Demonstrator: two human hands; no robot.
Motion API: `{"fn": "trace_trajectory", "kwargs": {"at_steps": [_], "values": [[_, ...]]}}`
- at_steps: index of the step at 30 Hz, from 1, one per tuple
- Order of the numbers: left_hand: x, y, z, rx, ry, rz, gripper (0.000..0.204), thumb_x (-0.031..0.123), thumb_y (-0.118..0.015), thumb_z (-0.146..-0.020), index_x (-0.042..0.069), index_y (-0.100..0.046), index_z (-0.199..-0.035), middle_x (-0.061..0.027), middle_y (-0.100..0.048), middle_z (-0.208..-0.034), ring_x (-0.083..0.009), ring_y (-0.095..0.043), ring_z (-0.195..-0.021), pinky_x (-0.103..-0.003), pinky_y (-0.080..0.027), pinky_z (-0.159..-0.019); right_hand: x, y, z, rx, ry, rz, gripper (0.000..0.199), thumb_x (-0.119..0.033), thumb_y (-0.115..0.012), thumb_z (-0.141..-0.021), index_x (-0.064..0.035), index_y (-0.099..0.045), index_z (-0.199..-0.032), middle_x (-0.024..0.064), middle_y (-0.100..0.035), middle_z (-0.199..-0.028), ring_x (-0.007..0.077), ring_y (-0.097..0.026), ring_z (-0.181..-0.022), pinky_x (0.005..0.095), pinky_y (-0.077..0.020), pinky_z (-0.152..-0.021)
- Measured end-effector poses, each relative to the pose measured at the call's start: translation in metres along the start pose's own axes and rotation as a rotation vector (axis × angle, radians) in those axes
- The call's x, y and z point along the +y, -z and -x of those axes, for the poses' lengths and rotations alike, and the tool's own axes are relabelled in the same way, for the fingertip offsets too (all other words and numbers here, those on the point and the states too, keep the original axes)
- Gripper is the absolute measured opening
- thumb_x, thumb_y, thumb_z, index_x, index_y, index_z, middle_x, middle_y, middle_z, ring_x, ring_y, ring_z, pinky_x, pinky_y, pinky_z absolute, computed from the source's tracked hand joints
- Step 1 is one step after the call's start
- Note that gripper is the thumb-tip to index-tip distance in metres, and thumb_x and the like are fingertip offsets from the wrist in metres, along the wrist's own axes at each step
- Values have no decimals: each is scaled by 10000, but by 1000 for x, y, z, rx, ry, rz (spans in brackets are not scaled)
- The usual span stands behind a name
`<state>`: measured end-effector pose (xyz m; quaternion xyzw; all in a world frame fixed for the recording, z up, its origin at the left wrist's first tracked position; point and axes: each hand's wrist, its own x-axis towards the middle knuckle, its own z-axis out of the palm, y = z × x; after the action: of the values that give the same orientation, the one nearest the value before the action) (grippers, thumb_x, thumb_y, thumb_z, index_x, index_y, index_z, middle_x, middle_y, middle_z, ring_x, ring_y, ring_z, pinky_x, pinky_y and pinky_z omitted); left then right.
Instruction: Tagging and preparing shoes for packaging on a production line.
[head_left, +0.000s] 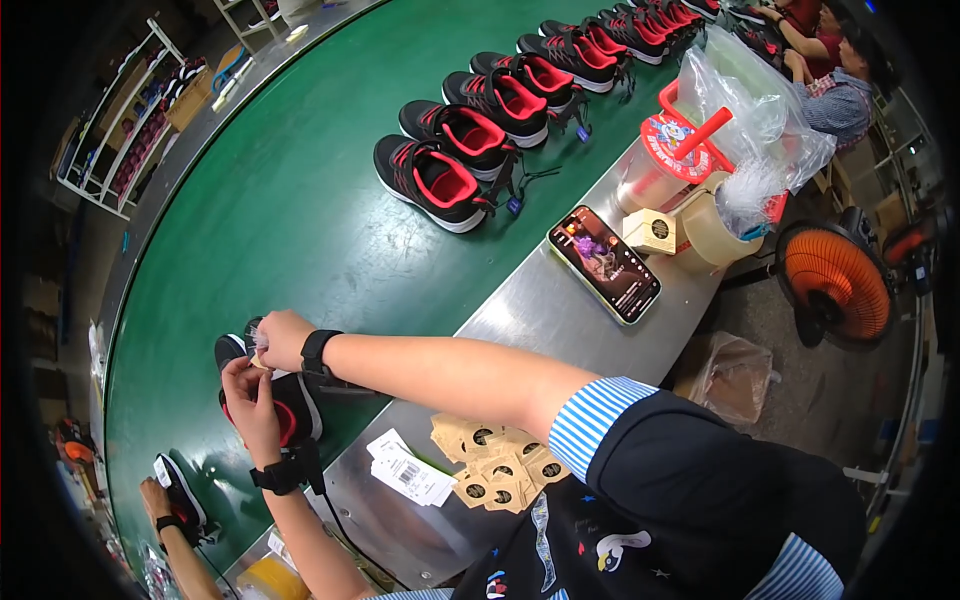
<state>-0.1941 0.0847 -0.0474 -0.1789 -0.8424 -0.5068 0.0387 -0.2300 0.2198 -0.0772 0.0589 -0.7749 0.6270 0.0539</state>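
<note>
Shoe: black-and-red sneaker (290, 405) on green conveyor belt (290, 220)
Room: shoe line, steel side table (540, 310)
Hands: left hand (250, 385) and right hand (283, 340) pinch a small tan tag (257, 360)

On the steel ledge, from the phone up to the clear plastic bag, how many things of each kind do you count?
Phone: 1
Small cardboard box: 1
Tape roll: 1
Drink cup with red lid: 1
Clear plastic bag: 1
Total: 5
</note>
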Motion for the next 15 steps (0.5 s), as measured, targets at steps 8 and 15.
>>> {"fn": "trace_trajectory", "kwargs": {"at_steps": [8, 15], "values": [[-11, 7, 8, 12, 37, -29, 246, -17, -541, -780, -5, -432, -1000, -76, -569, -854, -129, -554, -769, -247, -407, -756, -10, -6, 9, -189, -53, 133, 179, -165, -638, -609, -20, -627, -712, 184, -611, -734, 313, -607, -715, 379, -488, -668], [56, -24, 49, 179, -222, -348, 440, 58, -600, -721, 2, -427, -1122, -133, -447, -1129, -260, -428, -1056, -338, -336, -896, -50, 37, 19, 53, 131, -323, 223, -153, -445, -758, -19, -589, -653, 169, -589, -687, 290, -575, -668, 368, -445, -604]]}}
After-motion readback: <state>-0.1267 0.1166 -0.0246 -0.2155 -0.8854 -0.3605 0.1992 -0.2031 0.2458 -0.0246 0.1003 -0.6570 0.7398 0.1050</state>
